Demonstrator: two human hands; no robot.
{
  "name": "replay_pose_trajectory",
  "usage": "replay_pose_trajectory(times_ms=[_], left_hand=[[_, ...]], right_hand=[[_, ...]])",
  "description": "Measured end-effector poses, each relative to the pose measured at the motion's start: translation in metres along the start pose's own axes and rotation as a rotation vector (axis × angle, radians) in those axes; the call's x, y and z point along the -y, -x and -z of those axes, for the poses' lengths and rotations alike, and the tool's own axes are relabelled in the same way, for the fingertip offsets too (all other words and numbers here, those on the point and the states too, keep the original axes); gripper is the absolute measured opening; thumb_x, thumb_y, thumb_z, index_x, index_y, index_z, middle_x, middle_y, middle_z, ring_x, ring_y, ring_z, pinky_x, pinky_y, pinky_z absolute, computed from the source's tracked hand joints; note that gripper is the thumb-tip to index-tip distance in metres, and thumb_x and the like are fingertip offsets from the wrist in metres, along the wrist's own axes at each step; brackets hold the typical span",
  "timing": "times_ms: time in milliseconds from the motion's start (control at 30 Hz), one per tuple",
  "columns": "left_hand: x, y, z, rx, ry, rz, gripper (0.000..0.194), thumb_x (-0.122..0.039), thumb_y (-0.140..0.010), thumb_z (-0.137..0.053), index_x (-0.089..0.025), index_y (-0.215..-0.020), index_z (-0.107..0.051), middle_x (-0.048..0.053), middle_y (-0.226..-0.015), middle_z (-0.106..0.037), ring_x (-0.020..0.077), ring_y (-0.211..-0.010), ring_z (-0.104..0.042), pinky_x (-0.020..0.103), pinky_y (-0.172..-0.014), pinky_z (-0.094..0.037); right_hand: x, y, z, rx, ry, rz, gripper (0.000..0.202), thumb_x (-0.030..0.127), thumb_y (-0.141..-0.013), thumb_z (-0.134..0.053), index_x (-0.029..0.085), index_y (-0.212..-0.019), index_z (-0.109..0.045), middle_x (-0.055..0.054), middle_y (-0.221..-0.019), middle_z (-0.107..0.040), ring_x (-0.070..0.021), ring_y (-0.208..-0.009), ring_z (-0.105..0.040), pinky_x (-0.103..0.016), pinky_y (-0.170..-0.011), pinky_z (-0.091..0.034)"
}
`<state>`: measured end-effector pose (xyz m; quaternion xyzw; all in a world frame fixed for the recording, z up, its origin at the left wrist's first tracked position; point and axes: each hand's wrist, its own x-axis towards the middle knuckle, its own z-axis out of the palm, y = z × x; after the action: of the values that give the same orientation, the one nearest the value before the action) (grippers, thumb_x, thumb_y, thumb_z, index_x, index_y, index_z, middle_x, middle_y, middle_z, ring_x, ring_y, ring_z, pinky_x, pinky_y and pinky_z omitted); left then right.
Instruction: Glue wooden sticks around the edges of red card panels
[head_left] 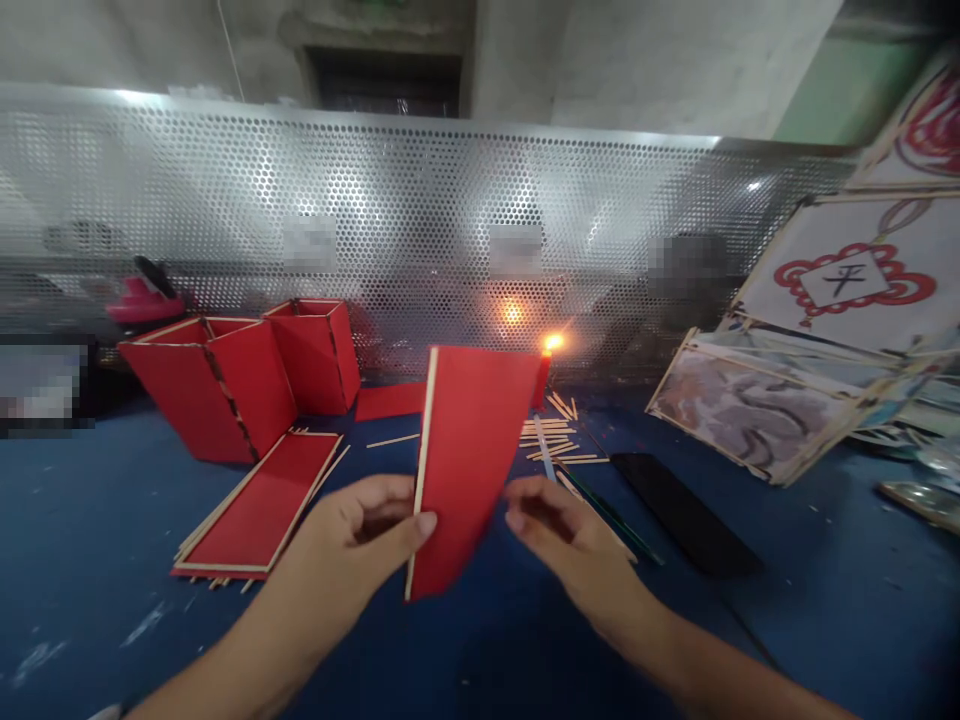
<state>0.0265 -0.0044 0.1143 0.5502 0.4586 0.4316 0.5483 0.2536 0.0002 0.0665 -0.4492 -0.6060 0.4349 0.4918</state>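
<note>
My left hand (367, 540) pinches a red paper panel (476, 450) by its left edge, with the thumb on the front and the fingers behind. A thin wooden stick (422, 470) runs along that edge. The panel stands almost upright above the table, and its lower right side is blurred. My right hand (574, 535) is beside the panel's right edge, with thumb and forefinger a little apart; whether the fingertips touch the paper is not clear. To the left lies another red panel (262, 505) framed with sticks, over several loose sticks.
A lit red candle (543, 378) burns behind the panel, near loose sticks (551, 432). Red box frames (247, 390) stand at left. A black phone-like slab (682, 515) lies right of a green pen-like rod (615, 515). A picture-covered lantern (757, 400) stands at right. A perforated metal screen (427, 200) closes the back.
</note>
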Motion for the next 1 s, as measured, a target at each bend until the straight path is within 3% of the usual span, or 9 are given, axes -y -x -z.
replay_pose_trajectory(times_ms=[67, 167, 267, 367, 467, 567, 667, 1000], left_hand=[[-0.023, -0.005, 0.005, 0.000, -0.269, -0.114, 0.017, -0.037, -0.080, -0.071, -0.026, -0.091, -0.078, 0.003, -0.094, -0.083, 0.0243, -0.091, -0.076, 0.032, -0.081, -0.059], [-0.041, -0.006, 0.007, -0.104, -0.598, -0.308, 0.022, -0.038, -0.082, -0.064, -0.028, -0.095, -0.080, 0.002, -0.099, -0.083, 0.0269, -0.095, -0.076, 0.037, -0.088, -0.058], [-0.038, -0.005, 0.005, -0.166, -0.770, -0.441, 0.025, -0.039, -0.086, -0.058, -0.031, -0.097, -0.080, 0.002, -0.098, -0.083, 0.0280, -0.091, -0.077, 0.039, -0.084, -0.059], [-0.028, -0.003, 0.003, -0.181, -0.827, -0.516, 0.025, -0.040, -0.090, -0.056, -0.034, -0.099, -0.079, 0.000, -0.097, -0.083, 0.0268, -0.087, -0.077, 0.038, -0.080, -0.060], [-0.021, -0.002, 0.003, -0.121, -0.847, -0.529, 0.025, -0.041, -0.093, -0.055, -0.035, -0.101, -0.078, -0.001, -0.097, -0.083, 0.0259, -0.085, -0.078, 0.036, -0.076, -0.059], [-0.019, -0.002, 0.003, -0.080, -0.886, -0.500, 0.028, -0.042, -0.094, -0.053, -0.034, -0.100, -0.079, 0.001, -0.099, -0.083, 0.0270, -0.083, -0.077, 0.036, -0.072, -0.059], [-0.019, -0.003, 0.003, -0.072, -0.917, -0.461, 0.029, -0.043, -0.095, -0.052, -0.033, -0.101, -0.078, 0.002, -0.100, -0.082, 0.0277, -0.084, -0.077, 0.036, -0.072, -0.058], [-0.021, -0.005, 0.002, -0.068, -0.903, -0.382, 0.026, -0.040, -0.093, -0.054, -0.030, -0.096, -0.077, 0.002, -0.094, -0.082, 0.0270, -0.080, -0.076, 0.035, -0.073, -0.057]], right_hand=[[-0.003, -0.007, 0.008, -0.043, -0.133, 0.025, 0.036, 0.047, -0.080, -0.075, 0.028, -0.109, -0.065, -0.006, -0.105, -0.068, -0.0210, -0.093, -0.064, -0.036, -0.084, -0.053], [-0.008, -0.012, 0.016, 0.016, -0.174, 0.101, 0.038, 0.044, -0.076, -0.080, 0.030, -0.109, -0.068, -0.005, -0.107, -0.069, -0.0214, -0.099, -0.063, -0.034, -0.084, -0.054], [-0.012, -0.009, 0.017, 0.009, -0.149, 0.122, 0.026, 0.041, -0.075, -0.082, 0.030, -0.097, -0.073, -0.003, -0.098, -0.072, -0.0184, -0.089, -0.065, -0.031, -0.078, -0.055], [-0.013, -0.004, 0.013, -0.046, -0.152, 0.050, 0.022, 0.042, -0.077, -0.081, 0.030, -0.095, -0.076, -0.001, -0.091, -0.073, -0.0173, -0.082, -0.066, -0.032, -0.079, -0.055], [-0.013, -0.002, 0.009, -0.058, -0.127, 0.004, 0.022, 0.046, -0.078, -0.080, 0.029, -0.093, -0.078, -0.001, -0.086, -0.074, -0.0192, -0.082, -0.068, -0.033, -0.080, -0.056], [-0.014, -0.002, 0.007, -0.092, -0.058, -0.023, 0.030, 0.054, -0.075, -0.079, 0.024, -0.074, -0.075, -0.002, -0.072, -0.071, -0.0191, -0.070, -0.065, -0.032, -0.069, -0.056], [-0.015, -0.001, 0.004, -0.087, 0.005, -0.080, 0.043, 0.061, -0.075, -0.075, 0.021, -0.059, -0.067, -0.003, -0.067, -0.069, -0.0189, -0.067, -0.064, -0.031, -0.067, -0.054], [-0.024, 0.002, -0.001, -0.068, 0.012, -0.146, 0.044, 0.064, -0.071, -0.075, 0.022, -0.065, -0.065, -0.001, -0.065, -0.066, -0.0181, -0.067, -0.061, -0.031, -0.068, -0.053]])
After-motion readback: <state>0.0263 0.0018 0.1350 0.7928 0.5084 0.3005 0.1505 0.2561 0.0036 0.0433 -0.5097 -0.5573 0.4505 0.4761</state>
